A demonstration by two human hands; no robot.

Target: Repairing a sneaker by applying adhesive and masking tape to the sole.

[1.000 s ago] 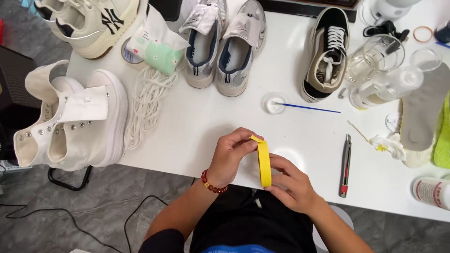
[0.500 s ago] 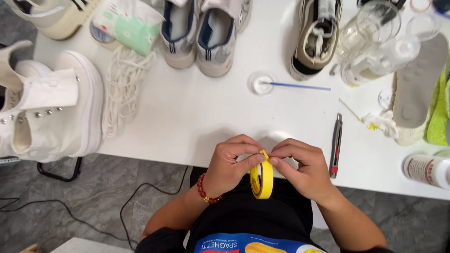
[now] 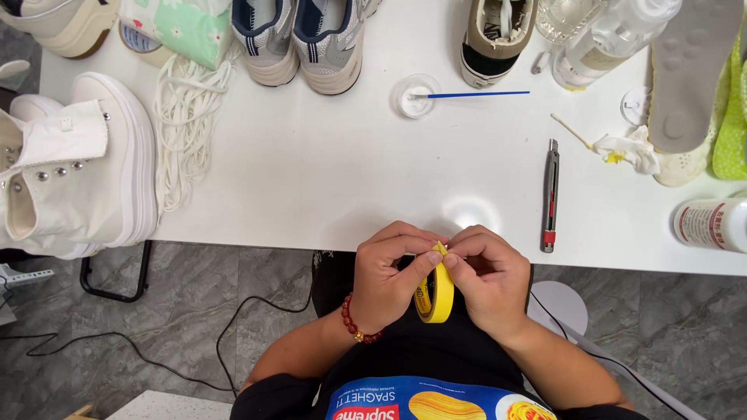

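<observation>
A yellow roll of tape [image 3: 436,294] stands on edge between both my hands, just off the near edge of the white table [image 3: 327,171], above my lap. My left hand [image 3: 387,278], with a red bead bracelet on the wrist, grips the roll from the left. My right hand [image 3: 489,278] pinches the top of the roll, where a small end of tape sticks up at my fingertips.
On the table lie a grey utility knife [image 3: 551,194], a small clear dish [image 3: 415,97] with a blue stick, white laces [image 3: 187,124], white high-top shoes [image 3: 70,171], several sneakers [image 3: 311,35], an insole [image 3: 689,70], bottles [image 3: 712,224] and a crumpled tissue [image 3: 630,152]. Cables run over the grey floor.
Both hands drew the tape roll back from over the table edge toward my lap. The roll turned upright between the hands, and the fingertips closed on its top.
</observation>
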